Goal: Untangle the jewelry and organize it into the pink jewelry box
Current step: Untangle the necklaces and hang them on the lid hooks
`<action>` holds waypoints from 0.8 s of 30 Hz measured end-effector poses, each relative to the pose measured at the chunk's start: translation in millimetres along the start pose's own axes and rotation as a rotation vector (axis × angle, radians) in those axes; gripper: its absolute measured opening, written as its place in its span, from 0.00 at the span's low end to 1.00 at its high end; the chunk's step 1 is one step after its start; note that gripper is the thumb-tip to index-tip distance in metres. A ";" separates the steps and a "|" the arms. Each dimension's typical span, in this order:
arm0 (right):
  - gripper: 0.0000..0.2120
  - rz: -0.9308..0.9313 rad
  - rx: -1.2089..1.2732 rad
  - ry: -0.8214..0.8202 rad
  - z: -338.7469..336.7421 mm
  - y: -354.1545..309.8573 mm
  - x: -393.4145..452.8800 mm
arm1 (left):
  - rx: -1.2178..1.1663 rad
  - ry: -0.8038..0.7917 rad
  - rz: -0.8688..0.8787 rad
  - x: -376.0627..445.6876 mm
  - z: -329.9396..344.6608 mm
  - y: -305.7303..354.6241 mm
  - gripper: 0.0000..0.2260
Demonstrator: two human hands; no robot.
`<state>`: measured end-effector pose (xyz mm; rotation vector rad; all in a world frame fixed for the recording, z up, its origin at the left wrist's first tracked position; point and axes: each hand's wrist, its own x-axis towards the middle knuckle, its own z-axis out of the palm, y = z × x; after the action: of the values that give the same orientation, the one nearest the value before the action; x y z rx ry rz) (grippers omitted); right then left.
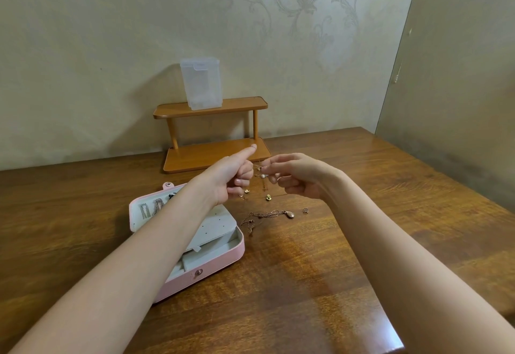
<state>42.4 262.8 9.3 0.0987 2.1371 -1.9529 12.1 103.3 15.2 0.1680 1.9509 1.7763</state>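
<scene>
Both your left hand (232, 179) and right hand (292, 176) have fingers pinched on a thin chain (262, 175), held above the tabletop (334, 242) just beyond the open pink box (223, 256). Pull apart too hard and the knot tightens, or the chain snaps and its charms scatter

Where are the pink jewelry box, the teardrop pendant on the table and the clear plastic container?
pink jewelry box (223, 263): head view, on its pink front wall.
teardrop pendant (290, 214): head view, on the pendant's rounded body.
clear plastic container (201, 86): head view, on its front face, atop the wooden shelf.

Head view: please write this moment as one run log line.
left hand: pinches thin chain | right hand: pinches chain | pink jewelry box: open
</scene>
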 end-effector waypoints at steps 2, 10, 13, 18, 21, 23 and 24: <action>0.07 -0.035 0.012 -0.034 0.5 -0.6 -0.7 | 0.038 -0.005 -0.013 -0.5 0.6 1.0 0.30; 0.04 -0.132 -0.018 0.106 4.6 -1.8 -2.5 | 0.129 -0.053 -0.057 -3.0 2.2 0.3 0.30; 0.06 -0.212 0.095 0.216 6.7 0.5 -0.2 | 0.175 -0.084 -0.064 -3.3 3.4 -0.6 0.30; 0.10 -0.306 0.275 0.242 7.7 -1.8 -2.1 | 0.158 -0.104 -0.085 -1.5 1.4 -0.3 0.30; 0.13 -0.339 0.401 0.242 6.9 -3.2 -3.4 | 0.153 -0.096 -0.092 0.0 0.3 -0.2 0.31; 0.15 -0.360 0.490 0.233 6.1 -3.8 -3.2 | 0.164 -0.084 -0.093 0.5 0.9 -0.2 0.33; 0.16 -0.369 0.516 0.228 5.9 -3.7 -3.0 | 0.169 -0.075 -0.095 0.2 1.3 0.0 0.33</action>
<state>45.3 256.9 13.1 0.0165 1.8132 -2.7983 12.5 104.6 15.2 0.1927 2.0198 1.5245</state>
